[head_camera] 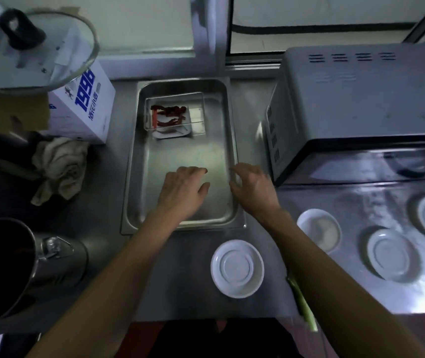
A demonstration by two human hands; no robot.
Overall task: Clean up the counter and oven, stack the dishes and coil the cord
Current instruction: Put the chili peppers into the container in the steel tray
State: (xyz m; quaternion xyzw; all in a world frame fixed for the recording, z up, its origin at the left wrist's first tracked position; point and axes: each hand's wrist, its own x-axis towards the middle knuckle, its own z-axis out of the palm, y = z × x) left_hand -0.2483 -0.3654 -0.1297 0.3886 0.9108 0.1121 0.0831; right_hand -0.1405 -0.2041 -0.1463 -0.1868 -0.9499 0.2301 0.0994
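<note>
I've got both hands apart over the steel tray (139,161) mid-worktop: left hand (181,191) flat inside it, fingers relaxed, holding nothing; right hand (254,188) with loose fingers at the tray's right rim, touch unclear. A clear container (175,113) of red scraps sits at the tray's far end. Oven (366,104) at the far right corner; four white dishes (237,268) unstacked along the near edge.
</note>
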